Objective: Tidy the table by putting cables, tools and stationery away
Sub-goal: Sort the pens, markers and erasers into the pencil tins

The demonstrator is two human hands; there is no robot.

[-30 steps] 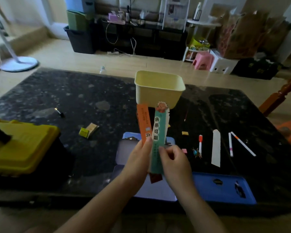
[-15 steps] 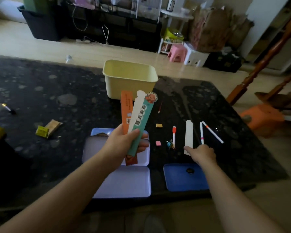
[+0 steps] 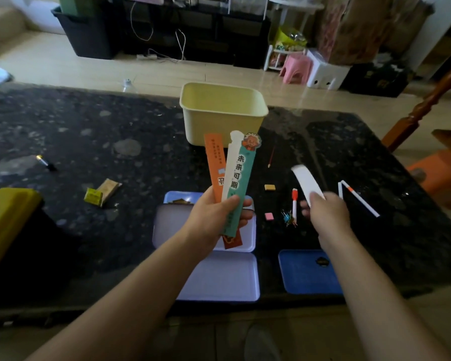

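While fanned loosely in the left hand [image 3: 216, 217], three long card bookmarks [image 3: 238, 178] (orange, white, teal) prone to slipping.
Left grip curled round their lower ends only, above the open lilac metal pencil tin [image 3: 219, 280]; grip of the right hand [image 3: 326, 212] pinching the near end of a white paper strip [image 3: 306, 183], raised off the dark speckled stone surface [image 3: 89, 121] and bowed. Probable trouble: strip creasing or fluttering free from so slight a pinch; fan splaying and shedding a card on adding the fourth, with no spare fingers; right forearm sweeping the red-capped white marker [image 3: 294, 201] and small cluster of coloured pins [image 3: 288, 219] just beside that hand. Safer squared up over the tin, for catching any drop.
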